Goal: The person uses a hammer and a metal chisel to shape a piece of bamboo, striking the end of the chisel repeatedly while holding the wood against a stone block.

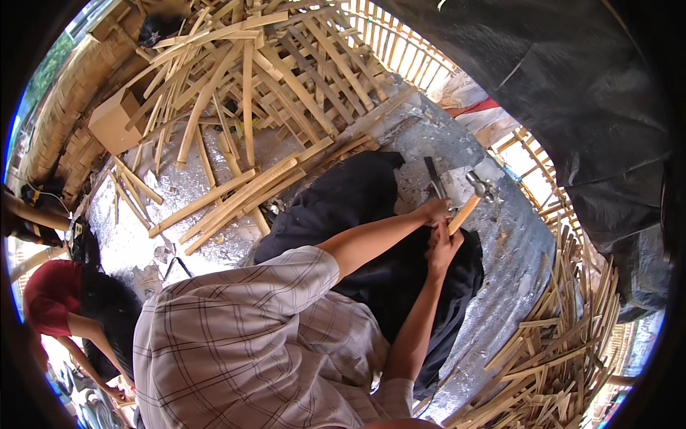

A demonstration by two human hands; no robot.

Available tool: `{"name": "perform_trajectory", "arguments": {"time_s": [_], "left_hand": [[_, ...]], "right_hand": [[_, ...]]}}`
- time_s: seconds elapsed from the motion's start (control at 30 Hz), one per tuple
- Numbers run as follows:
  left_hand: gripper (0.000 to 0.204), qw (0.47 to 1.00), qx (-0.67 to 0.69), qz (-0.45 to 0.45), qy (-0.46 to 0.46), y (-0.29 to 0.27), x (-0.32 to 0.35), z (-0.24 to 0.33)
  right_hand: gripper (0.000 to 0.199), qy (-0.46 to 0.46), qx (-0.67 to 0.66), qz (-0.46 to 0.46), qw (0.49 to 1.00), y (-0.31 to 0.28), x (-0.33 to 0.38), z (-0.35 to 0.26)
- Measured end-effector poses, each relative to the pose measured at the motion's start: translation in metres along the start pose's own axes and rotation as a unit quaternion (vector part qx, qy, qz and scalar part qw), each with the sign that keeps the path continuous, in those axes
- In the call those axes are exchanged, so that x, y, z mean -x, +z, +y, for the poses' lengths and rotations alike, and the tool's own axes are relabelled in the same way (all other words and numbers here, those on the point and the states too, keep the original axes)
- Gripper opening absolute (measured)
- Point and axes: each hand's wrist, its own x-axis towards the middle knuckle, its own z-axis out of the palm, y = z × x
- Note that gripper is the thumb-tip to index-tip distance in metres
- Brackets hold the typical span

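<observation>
My right hand (444, 247) is closed round the wooden handle of a hammer (466, 213). The hammer's metal head points away from me, above a pale, flat block (456, 180) on the floor. Just left of it, my left hand (433, 211) has its fingers drawn together close to the hammer handle. What they pinch, if anything, is too small to make out. Beyond that hand is a dark-handled tool (433, 175) with a metal part toward my fingers; whether they touch is unclear. Dark trousers (343, 189) cover my bent legs, one on each side of my hands.
Split bamboo strips (243, 200) lie to my left, below a large stack of slats (307, 79). More thin strips (550, 357) are heaped at right. A cardboard box (114, 121) stands far left. Another person in a red shirt (53, 297) bends at lower left. Black sheeting (572, 86) hangs at upper right.
</observation>
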Motion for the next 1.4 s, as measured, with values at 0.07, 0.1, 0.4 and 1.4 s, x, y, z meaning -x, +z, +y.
{"name": "perform_trajectory", "arguments": {"time_s": [0.07,0.1,0.4,1.4], "left_hand": [[0.071,1.0,-0.008,-0.008,-0.006,0.007,-0.018,0.006],[0.071,1.0,0.002,-0.005,-0.007,0.015,-0.029,0.016],[0.074,0.995,0.064,0.038,-0.067,0.024,-0.013,-0.001],[0.014,0.685,0.501,0.51,-0.144,-0.2,0.632,0.057]], "right_hand": [[0.025,-0.01,-0.005,0.022,1.0,0.001,-0.004,-0.007],[0.026,-0.01,-0.021,0.018,1.0,0.006,0.0,-0.003],[0.023,0.017,-0.068,0.018,0.997,0.004,0.005,-0.016],[0.04,0.089,0.088,-0.483,0.867,0.315,0.122,-0.073]]}}
